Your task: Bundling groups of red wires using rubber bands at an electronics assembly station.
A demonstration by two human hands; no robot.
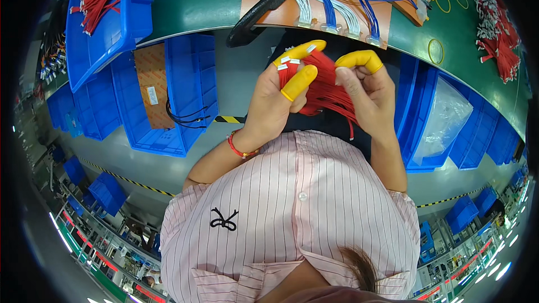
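Observation:
A bunch of thin red wires [327,91] with small white connectors [289,60] at its ends hangs in front of my chest, below the table edge. My left hand [273,96] is closed on the bunch near the connectors, its thumb and index finger in yellow finger cots. On the other side of the wires is my right hand [371,91], thumb and yellow-capped index finger pressed together beside the bunch. Whatever lies in that pinch, if anything, is too small to make out. The lower wire ends trail toward my right palm.
On the green table [193,0], white and blue wires [328,8] lie on an orange sheet [252,8] beside a black curved object [255,18]. Blue bins [193,87] stand beneath. More red wires [497,39] lie at right; others fill the upper-left bin [135,11]. Yellow rings [435,51] lie nearby.

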